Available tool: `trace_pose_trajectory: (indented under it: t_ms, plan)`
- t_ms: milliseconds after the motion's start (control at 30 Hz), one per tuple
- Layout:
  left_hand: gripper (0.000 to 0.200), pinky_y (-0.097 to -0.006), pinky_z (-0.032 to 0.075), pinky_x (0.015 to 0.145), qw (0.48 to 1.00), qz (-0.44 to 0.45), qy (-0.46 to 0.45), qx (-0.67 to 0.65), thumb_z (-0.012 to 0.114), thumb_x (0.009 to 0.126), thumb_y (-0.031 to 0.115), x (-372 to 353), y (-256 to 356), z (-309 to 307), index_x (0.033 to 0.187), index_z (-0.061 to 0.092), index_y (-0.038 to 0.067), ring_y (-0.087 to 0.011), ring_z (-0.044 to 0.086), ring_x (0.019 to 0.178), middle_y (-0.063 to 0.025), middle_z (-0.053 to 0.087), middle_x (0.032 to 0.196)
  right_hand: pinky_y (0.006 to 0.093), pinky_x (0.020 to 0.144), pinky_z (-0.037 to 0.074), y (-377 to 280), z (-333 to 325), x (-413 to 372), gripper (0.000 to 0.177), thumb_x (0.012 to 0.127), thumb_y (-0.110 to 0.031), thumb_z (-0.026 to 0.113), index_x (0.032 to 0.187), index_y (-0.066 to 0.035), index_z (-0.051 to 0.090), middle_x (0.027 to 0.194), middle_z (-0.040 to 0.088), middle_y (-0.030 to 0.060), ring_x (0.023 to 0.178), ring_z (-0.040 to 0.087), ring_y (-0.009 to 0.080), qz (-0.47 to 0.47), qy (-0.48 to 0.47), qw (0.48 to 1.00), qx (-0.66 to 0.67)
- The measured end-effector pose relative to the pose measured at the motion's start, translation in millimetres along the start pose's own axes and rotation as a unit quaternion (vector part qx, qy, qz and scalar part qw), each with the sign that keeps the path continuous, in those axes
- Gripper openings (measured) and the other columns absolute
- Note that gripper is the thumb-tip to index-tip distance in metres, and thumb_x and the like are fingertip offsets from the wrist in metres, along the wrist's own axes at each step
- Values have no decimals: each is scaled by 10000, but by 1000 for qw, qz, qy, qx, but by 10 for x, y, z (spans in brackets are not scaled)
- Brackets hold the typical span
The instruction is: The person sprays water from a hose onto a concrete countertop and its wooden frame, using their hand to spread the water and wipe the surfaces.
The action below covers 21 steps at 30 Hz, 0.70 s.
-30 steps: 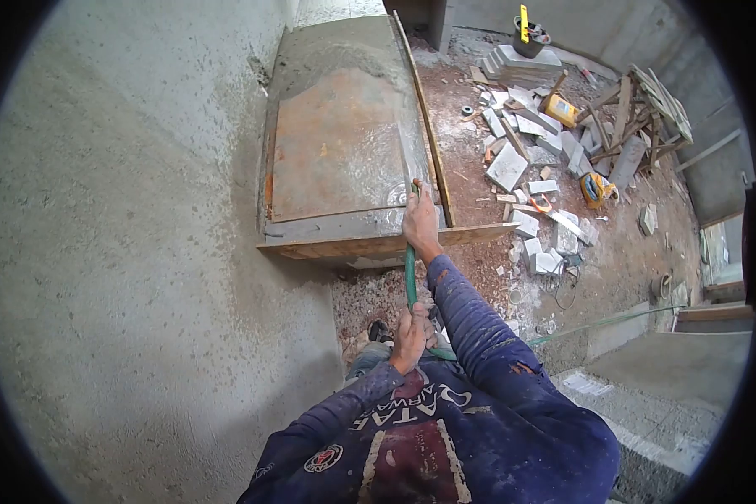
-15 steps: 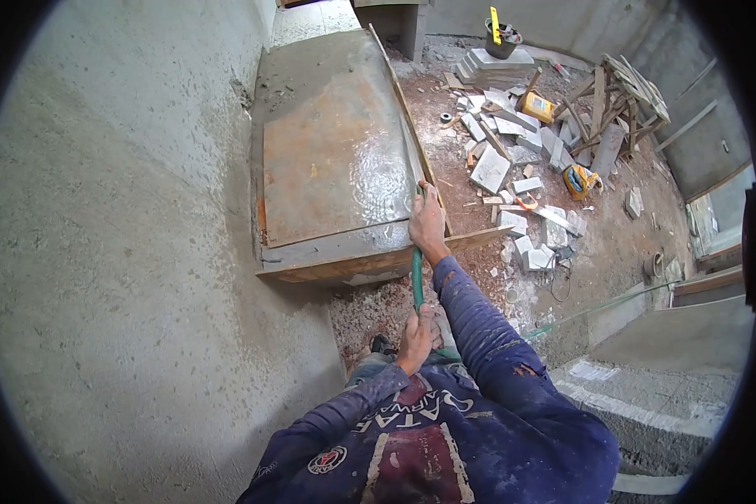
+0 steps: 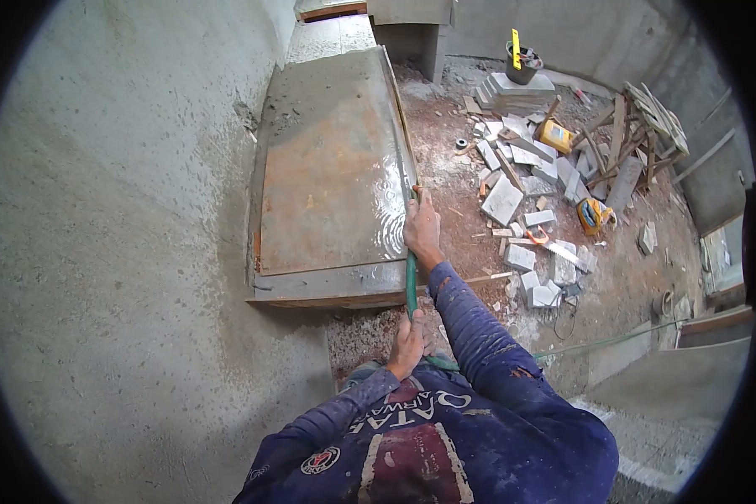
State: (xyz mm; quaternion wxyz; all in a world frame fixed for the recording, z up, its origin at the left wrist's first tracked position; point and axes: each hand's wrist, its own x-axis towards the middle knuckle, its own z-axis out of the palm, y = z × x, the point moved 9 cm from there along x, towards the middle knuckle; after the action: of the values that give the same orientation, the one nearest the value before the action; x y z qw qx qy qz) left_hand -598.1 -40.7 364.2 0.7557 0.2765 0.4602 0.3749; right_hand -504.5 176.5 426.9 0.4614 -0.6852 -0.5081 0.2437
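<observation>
A green hose runs up between my two hands. My right hand is wrapped round it near its outlet, beside the right edge of a raised slab. Closer to my body, my left hand is closed round a lower part of the hose. Rippling water lies on the slab's wet right side, next to the outlet. A board edges the slab's front, and a narrow strip lines its right side.
A rough grey wall rises on the left. Broken blocks, a handsaw, a yellow container and scrap wood litter the floor at right. A bucket stands on stacked slabs at the back. The hose trails off right.
The view has tilted up a little, so the surroundings sit lower in it. The ripples on the slab are wider and plainer. Both hands keep their hold on the hose.
</observation>
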Motion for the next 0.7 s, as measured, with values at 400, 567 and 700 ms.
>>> trace_pose_trajectory:
  t_ms: [400,567,700]
  plan:
    - [450,-333,455,501,1000,8,-6,10,387,1005,519,309,133,13,991,415,70,-139,420,471,-16,389,626,517,791,457,4,85,312,337,979,-144,437,1308,-72,440,1047,620,261,891,623,450,-18,-11,1000,10]
    - [452,-343,458,495,1000,7,-22,-4,383,1006,518,266,172,-58,994,408,67,-147,419,466,-24,391,624,461,875,456,3,275,276,342,971,-144,449,1301,-64,486,1156,607,242,1021,613,403,-7,-36,999,-4]
    - [454,-351,461,494,1000,5,-19,-17,381,1006,518,238,120,-191,991,407,65,-155,424,466,-29,391,622,467,942,436,-49,503,186,343,981,-125,431,1310,-31,457,1245,557,246,1117,555,426,-14,-79,996,25]
